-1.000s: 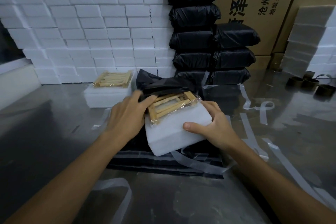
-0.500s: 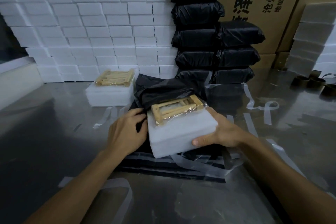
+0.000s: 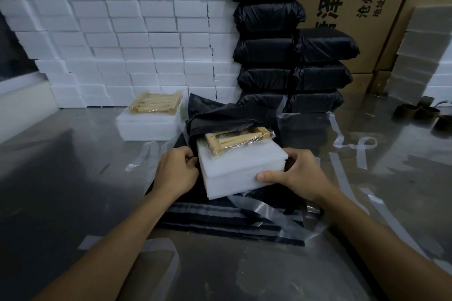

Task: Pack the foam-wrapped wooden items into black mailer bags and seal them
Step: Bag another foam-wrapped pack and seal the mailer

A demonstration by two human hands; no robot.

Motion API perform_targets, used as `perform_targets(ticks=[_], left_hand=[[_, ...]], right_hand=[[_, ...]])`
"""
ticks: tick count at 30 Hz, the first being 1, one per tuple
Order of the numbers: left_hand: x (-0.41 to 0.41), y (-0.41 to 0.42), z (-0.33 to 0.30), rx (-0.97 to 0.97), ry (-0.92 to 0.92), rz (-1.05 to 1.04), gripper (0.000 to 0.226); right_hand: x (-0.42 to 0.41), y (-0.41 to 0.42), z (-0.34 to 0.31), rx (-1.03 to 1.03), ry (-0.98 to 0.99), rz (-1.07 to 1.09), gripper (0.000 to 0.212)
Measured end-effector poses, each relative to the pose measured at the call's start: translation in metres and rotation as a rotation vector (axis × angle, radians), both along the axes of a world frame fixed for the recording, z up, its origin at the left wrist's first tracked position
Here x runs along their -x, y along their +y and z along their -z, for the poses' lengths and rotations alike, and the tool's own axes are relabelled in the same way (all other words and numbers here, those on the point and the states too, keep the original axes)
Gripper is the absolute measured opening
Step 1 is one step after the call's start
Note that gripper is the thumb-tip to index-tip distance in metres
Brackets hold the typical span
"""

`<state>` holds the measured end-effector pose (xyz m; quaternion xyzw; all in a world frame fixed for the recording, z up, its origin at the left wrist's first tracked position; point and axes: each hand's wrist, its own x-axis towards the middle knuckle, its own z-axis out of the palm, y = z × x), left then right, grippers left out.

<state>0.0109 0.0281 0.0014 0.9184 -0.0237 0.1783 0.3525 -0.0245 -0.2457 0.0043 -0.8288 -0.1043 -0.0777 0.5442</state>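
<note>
A white foam block [image 3: 241, 168] topped by a plastic-wrapped wooden item [image 3: 236, 139] sits at the table's middle, its far end under the mouth of an open black mailer bag [image 3: 225, 117]. My right hand [image 3: 297, 173] grips the block's near right corner, thumb on its front face. My left hand [image 3: 177, 172] pinches the bag's left edge beside the block. More flat black bags [image 3: 220, 222] lie stacked beneath. A second foam block with a wooden item [image 3: 151, 115] waits at the back left.
Sealed black parcels [image 3: 291, 51] are stacked at the back centre, against a wall of white foam blocks [image 3: 117, 32] and cardboard boxes [image 3: 362, 7]. Clear peel-off strips [image 3: 362, 151] litter the steel table [image 3: 61, 190]. Empty tape cores [image 3: 420, 111] sit far right.
My left hand left the top of the wooden item and took the bag's left edge. The foam block slid farther under the bag's mouth, guided by my right hand.
</note>
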Motion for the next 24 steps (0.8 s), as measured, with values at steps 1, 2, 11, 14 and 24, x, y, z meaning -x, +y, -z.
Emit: perform_targets(ticks=[1, 2, 11, 14, 24], left_hand=[[0.000, 0.000, 0.000, 0.002, 0.004, 0.002, 0.031], [0.001, 0.001, -0.001, 0.007, 0.006, 0.007, 0.032], [0.021, 0.002, -0.015, 0.065, -0.147, 0.262, 0.034], [0.028, -0.003, -0.020, 0.091, -0.212, 0.310, 0.035], [0.021, 0.005, -0.013, 0.428, -0.078, 0.314, 0.031]], right_hand=[[0.000, 0.000, 0.000, -0.006, -0.026, 0.023, 0.065], [0.001, 0.001, 0.000, -0.008, -0.054, 0.053, 0.059], [0.004, 0.015, -0.001, 0.126, -0.215, 0.318, 0.057], [0.002, 0.017, -0.001, 0.161, -0.265, 0.410, 0.058], [0.006, 0.028, 0.001, 0.343, -0.226, 0.532, 0.062]])
